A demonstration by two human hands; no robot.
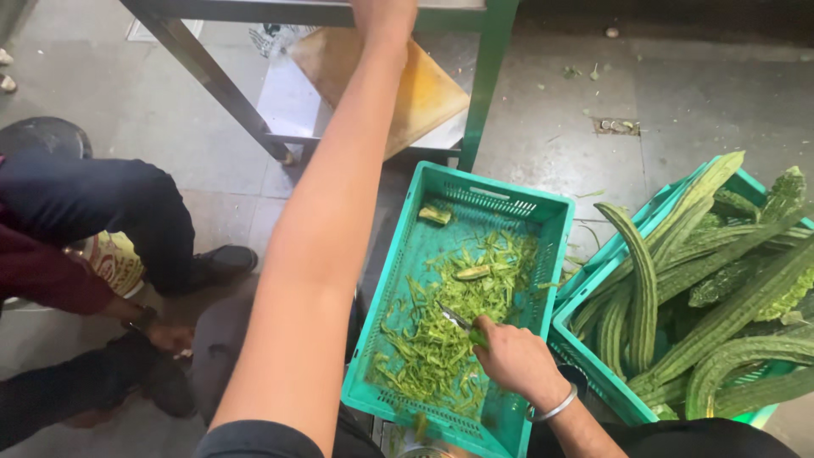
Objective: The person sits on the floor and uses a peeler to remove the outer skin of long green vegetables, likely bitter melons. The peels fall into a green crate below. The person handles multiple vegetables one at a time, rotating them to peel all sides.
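My right hand [515,361] is closed around a small peeler [462,323] with a green grip, its metal blade pointing up-left. It hovers over a teal plastic crate [555,222] whose bottom is covered with green peelings [441,339] and a few cut gourd ends. A metal bangle sits on that wrist. My left arm stretches straight up the picture, and my left hand [383,15] reaches the edge of a metal table [254,10] at the top. Its fingers are cut off by the frame. A second teal crate [593,373] on the right is piled with long ridged green gourds [729,314].
A wooden cutting board [424,89] lies on the table's low shelf behind a green table leg [483,85]. Another person sits at the left, in dark trousers and black shoes [222,259], one hand [168,337] near a shoe. Grey tiled floor with a small drain [617,126] lies beyond.
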